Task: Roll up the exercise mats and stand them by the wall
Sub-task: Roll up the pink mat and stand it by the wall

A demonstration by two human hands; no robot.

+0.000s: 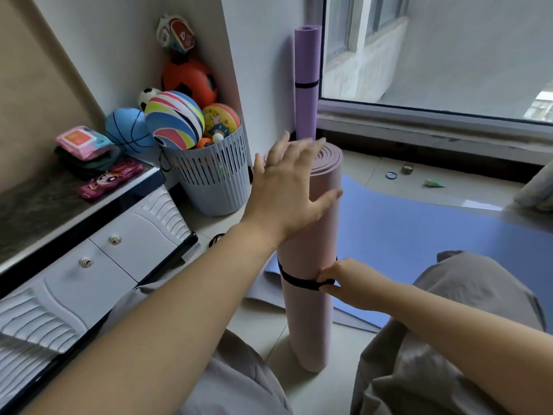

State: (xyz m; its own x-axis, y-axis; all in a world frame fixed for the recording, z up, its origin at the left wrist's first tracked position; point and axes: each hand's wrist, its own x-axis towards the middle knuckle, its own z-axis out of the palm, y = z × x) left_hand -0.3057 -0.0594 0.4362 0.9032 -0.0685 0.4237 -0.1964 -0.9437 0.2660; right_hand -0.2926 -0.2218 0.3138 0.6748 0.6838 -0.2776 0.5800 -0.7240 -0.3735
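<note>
A rolled pink mat (pixel 309 322) stands upright on the floor between my knees. My left hand (pixel 287 190) rests against its upper part with fingers spread and straight. A black strap (pixel 294 281) circles the roll's middle, and my right hand (pixel 344 283) pinches that strap on the right side. A rolled purple mat (pixel 306 85) with its own black band stands upright in the corner by the wall and window. A blue mat (pixel 419 235) lies flat on the floor behind the pink roll.
A slatted grey basket (pixel 212 178) full of balls stands by the wall to the left. A white drawer cabinet (pixel 98 256) with packets on top fills the left side. Small items (pixel 407 172) lie on the tiles below the window (pixel 434 55).
</note>
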